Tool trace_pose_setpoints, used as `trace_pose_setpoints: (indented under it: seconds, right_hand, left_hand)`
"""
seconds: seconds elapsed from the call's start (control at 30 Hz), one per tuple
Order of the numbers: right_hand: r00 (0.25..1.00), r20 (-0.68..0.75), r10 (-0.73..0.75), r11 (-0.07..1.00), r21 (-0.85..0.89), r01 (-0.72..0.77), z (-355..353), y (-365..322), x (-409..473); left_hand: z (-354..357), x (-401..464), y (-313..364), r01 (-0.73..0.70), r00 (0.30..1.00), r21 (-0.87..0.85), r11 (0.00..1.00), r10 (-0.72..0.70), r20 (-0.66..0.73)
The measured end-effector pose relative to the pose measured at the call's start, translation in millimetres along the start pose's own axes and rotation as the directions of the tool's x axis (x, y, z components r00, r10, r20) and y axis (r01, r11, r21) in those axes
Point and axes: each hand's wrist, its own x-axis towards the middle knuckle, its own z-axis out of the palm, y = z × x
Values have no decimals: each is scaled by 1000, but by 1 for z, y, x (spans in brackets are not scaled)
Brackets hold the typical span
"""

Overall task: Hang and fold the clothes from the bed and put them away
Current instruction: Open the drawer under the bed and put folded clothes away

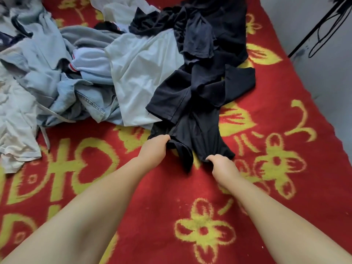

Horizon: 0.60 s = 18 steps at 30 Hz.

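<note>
A black garment (198,100) stretches from the middle of the bed toward me, rumpled and partly twisted. My left hand (155,147) grips its near left edge, fingers curled into the cloth. My right hand (222,164) grips the near right edge the same way. Both arms reach forward over the red blanket (152,206). Behind the black garment lies a white shirt (141,73), and further left a heap of pale blue and denim clothes (57,77).
More white and grey clothes (15,119) spill over the bed's left side. More dark garments (202,21) are piled at the far end. The bed's right edge runs diagonally beside a grey floor (327,77), where a black stand with cables (322,27) stands.
</note>
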Motion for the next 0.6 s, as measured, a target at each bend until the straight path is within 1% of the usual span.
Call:
trace_pose_setpoints:
  seconds: [0.1, 0.17, 0.27, 0.33, 0.4, 0.47, 0.53, 0.57, 0.6]
  right_hand:
    - [1000, 26, -13, 999, 52, 11, -2, -25, -35]
    - [1000, 17, 7, 997, 77, -9, -6, -44, -59]
    - [1000, -9, 4, 997, 76, -3, -21, -72, -93]
    - [998, -36, -42, 995, 84, 45, -35, -92, -115]
    - [996, -68, -59, 986, 154, 69, -52, -115, -137]
    - [993, -107, -48, 962, 263, 75, -74, -141, -160]
    - [989, -139, -49, 920, 379, 99, -99, -167, -182]
    - [985, -161, -59, 897, 425, 123, -112, -180, -193]
    - [980, -182, -75, 876, 458, 152, -124, -190, -204]
  left_hand:
    - [-26, -23, 2, 16, 998, -165, 986, -26, -57]
    - [-44, -41, -1, 35, 995, -224, 974, -54, -83]
    - [-72, -76, -15, 100, 990, -251, 963, -122, -74]
    - [-89, -101, -24, 166, 979, -326, 931, -196, -61]
    - [-103, -124, -27, 225, 971, -421, 879, -238, 22]
    - [-114, -148, -22, 247, 968, -450, 858, -193, 162]
    - [-124, -171, -14, 187, 959, -400, 897, -78, 273]
    - [-130, -182, -10, 127, 960, -376, 918, -18, 280]
    - [-136, -189, -5, 64, 968, -370, 927, 33, 248]
